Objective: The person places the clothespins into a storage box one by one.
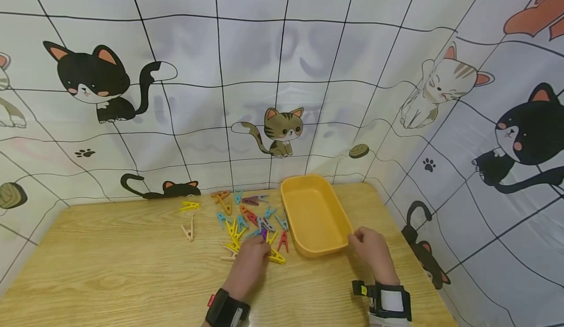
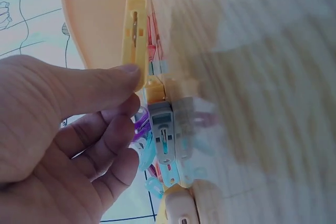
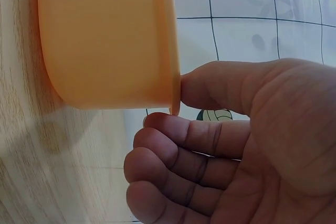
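My left hand [image 1: 249, 264] is over the near edge of a loose pile of clothespins. Between its thumb and fingers it pinches a yellow clothespin [image 2: 135, 40], upright in the left wrist view, while the other fingers curl loosely below. A grey clothespin [image 2: 163, 132] and a purple clothespin [image 1: 264, 233] lie close by. At the near right corner of a yellow plastic tray [image 1: 316, 214], my right hand [image 1: 373, 251] holds the rim. In the right wrist view its thumb presses the rim [image 3: 176, 66] from one side, with the bent fingers on the other.
More clothespins in red, blue, orange and yellow [image 1: 233, 229] spread left of the tray on the wooden table [image 1: 132, 263]. A yellow clothespin [image 1: 190, 205] and a beige clothespin [image 1: 188, 229] lie apart, farther left. A cat-print curtain [image 1: 194, 102] stands behind the table and along its right.
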A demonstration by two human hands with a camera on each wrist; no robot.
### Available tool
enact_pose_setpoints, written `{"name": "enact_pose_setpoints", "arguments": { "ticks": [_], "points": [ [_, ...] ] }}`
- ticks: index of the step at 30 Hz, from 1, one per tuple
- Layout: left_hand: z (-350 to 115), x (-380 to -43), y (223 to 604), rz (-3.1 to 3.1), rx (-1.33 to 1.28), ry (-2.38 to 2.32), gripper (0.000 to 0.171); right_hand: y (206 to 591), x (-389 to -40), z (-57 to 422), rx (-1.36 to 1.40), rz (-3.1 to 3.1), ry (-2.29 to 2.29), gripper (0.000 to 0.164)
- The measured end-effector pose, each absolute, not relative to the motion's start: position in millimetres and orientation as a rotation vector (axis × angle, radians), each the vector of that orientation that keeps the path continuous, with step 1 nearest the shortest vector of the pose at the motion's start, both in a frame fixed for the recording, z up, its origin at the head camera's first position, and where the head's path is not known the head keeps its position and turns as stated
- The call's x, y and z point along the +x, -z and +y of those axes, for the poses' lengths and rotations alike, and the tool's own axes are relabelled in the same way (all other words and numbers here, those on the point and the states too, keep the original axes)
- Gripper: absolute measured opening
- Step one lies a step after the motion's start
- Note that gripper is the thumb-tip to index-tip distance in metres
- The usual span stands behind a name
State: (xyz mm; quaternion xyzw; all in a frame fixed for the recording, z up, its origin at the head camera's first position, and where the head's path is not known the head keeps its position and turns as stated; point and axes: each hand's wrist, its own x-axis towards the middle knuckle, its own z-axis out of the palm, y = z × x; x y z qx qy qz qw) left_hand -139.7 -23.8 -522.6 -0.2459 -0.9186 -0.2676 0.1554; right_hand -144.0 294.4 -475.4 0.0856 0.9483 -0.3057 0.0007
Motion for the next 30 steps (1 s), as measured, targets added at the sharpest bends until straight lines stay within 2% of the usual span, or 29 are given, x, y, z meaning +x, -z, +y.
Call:
{"name": "enact_pose_setpoints", "arguments": {
  "ticks": [19, 30],
  "points": [
    [-6, -133, 495, -2.456, -0.626, 0.878, 0.013, 473, -144, 293, 0.251, 2.977, 0.98, 0.021],
    [16, -142, 488, -2.39, -0.702, 0.867, 0.012, 474, -144, 294, 0.227, 2.988, 0.968, 0.021]
  ]
}}
